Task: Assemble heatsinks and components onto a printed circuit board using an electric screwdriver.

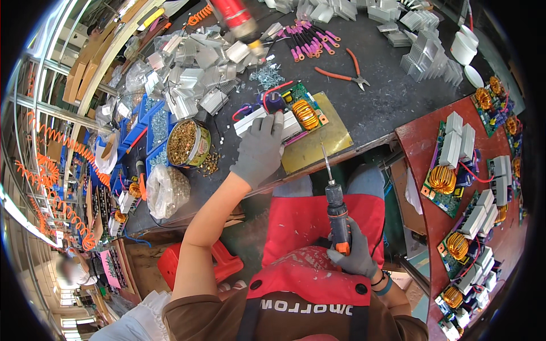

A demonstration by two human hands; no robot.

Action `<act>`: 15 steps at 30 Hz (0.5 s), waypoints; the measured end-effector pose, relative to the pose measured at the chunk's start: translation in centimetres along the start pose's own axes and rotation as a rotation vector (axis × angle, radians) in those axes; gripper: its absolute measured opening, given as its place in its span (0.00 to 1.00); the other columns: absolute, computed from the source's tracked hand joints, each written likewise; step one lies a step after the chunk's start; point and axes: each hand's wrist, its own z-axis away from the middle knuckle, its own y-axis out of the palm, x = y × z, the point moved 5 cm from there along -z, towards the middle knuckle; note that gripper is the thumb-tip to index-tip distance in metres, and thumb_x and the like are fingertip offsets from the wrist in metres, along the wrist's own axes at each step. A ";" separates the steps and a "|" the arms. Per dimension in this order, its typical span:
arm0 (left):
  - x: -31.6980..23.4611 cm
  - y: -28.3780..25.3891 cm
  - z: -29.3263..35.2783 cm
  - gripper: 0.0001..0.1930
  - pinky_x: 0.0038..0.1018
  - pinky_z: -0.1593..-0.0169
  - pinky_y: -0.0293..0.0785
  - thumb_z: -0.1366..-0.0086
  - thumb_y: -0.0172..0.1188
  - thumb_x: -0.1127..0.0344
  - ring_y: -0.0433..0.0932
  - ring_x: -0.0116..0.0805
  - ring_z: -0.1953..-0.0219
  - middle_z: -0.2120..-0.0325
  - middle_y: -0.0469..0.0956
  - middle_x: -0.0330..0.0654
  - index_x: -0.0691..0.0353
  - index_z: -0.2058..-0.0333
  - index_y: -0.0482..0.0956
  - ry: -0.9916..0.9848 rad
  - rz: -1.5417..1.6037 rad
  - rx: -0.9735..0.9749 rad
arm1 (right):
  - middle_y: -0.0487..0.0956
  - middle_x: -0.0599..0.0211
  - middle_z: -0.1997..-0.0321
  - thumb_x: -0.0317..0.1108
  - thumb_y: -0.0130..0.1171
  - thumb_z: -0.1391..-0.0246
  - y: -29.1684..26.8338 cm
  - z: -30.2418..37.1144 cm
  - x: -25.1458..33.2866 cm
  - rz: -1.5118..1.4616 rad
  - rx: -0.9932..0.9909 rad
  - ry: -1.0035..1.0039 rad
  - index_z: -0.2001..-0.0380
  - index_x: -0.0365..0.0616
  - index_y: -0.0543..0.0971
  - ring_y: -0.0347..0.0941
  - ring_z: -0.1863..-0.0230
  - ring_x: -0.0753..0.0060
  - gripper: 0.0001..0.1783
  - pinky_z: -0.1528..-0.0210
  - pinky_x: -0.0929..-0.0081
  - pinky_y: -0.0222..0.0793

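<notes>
In a grey glove, my left hand [259,145] grips the near left side of a circuit board [294,92], its fingers over a silver heat sink [291,126]. This board carries a copper-wound coil [305,115] and purple capacitors. Under it lies a brass-coloured plate [330,128] at the table's front edge. My gloved right hand [355,256] is closed around a black and orange electric screwdriver [338,213] over my lap. Its long bit [326,159] points toward the plate, apart from the board.
Loose heat sinks [193,74], screws [267,75], purple-ended cables [310,40] and orange-handled pliers [355,71] lie on the dark table. A tin of brass-coloured screws [190,142] stands left. A blurred red tool [236,20] hangs above. Assembled boards [449,170] cover the reddish right-hand table [418,136].
</notes>
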 end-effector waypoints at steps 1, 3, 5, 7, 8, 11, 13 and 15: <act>0.2 0.5 0.0 0.37 0.42 0.49 0.74 0.46 0.66 0.62 0.70 0.50 0.47 0.50 0.70 0.50 0.65 0.37 0.64 -0.009 0.000 0.019 | 0.80 0.62 0.60 0.26 0.69 0.58 0.0 0.0 -0.1 0.007 0.005 0.015 0.34 0.38 0.56 0.78 0.66 0.77 0.48 0.61 0.75 0.76; 0.5 0.8 0.0 0.36 0.42 0.51 0.75 0.45 0.66 0.63 0.71 0.49 0.49 0.52 0.71 0.48 0.63 0.38 0.65 -0.005 -0.005 -0.001 | 0.80 0.62 0.60 0.26 0.69 0.58 0.1 -0.1 -0.1 0.016 0.012 0.031 0.34 0.38 0.56 0.78 0.65 0.77 0.48 0.61 0.75 0.76; 0.5 0.9 0.0 0.35 0.42 0.52 0.75 0.45 0.65 0.63 0.72 0.49 0.49 0.52 0.71 0.48 0.63 0.38 0.66 -0.002 -0.008 -0.018 | 0.80 0.62 0.60 0.26 0.69 0.57 -0.1 -0.1 0.1 0.012 0.000 0.012 0.34 0.37 0.56 0.78 0.65 0.77 0.48 0.60 0.75 0.76; 0.5 0.6 0.1 0.34 0.42 0.53 0.76 0.45 0.65 0.62 0.72 0.48 0.50 0.53 0.71 0.48 0.63 0.39 0.66 0.001 -0.013 -0.041 | 0.80 0.62 0.60 0.26 0.69 0.57 -0.1 -0.1 0.1 0.024 0.008 0.017 0.33 0.37 0.56 0.78 0.65 0.77 0.48 0.60 0.75 0.76; 0.5 0.5 0.0 0.34 0.42 0.53 0.76 0.45 0.65 0.62 0.72 0.48 0.50 0.53 0.71 0.48 0.63 0.39 0.66 0.002 0.005 -0.036 | 0.80 0.62 0.60 0.26 0.68 0.57 -0.1 -0.2 0.0 0.021 0.002 0.047 0.33 0.37 0.55 0.78 0.65 0.77 0.48 0.60 0.75 0.76; 0.1 0.1 0.0 0.33 0.42 0.55 0.76 0.45 0.65 0.61 0.73 0.47 0.52 0.55 0.73 0.48 0.63 0.40 0.67 -0.012 0.034 -0.071 | 0.80 0.61 0.60 0.26 0.68 0.57 0.0 -0.2 0.0 -0.002 0.011 0.056 0.33 0.37 0.55 0.78 0.65 0.77 0.48 0.60 0.75 0.76; -0.2 0.2 -0.1 0.33 0.41 0.56 0.77 0.45 0.65 0.60 0.73 0.47 0.52 0.56 0.73 0.48 0.62 0.41 0.68 -0.030 0.048 -0.105 | 0.80 0.61 0.60 0.26 0.68 0.57 0.1 -0.3 0.0 -0.005 0.020 0.041 0.33 0.37 0.55 0.78 0.65 0.77 0.48 0.60 0.75 0.77; -0.3 0.6 -0.4 0.32 0.41 0.57 0.77 0.45 0.66 0.58 0.75 0.45 0.54 0.58 0.75 0.47 0.62 0.43 0.69 -0.052 -0.004 -0.131 | 0.80 0.61 0.60 0.26 0.68 0.57 0.0 -0.3 0.1 -0.011 0.020 0.054 0.33 0.37 0.55 0.79 0.65 0.76 0.49 0.60 0.75 0.77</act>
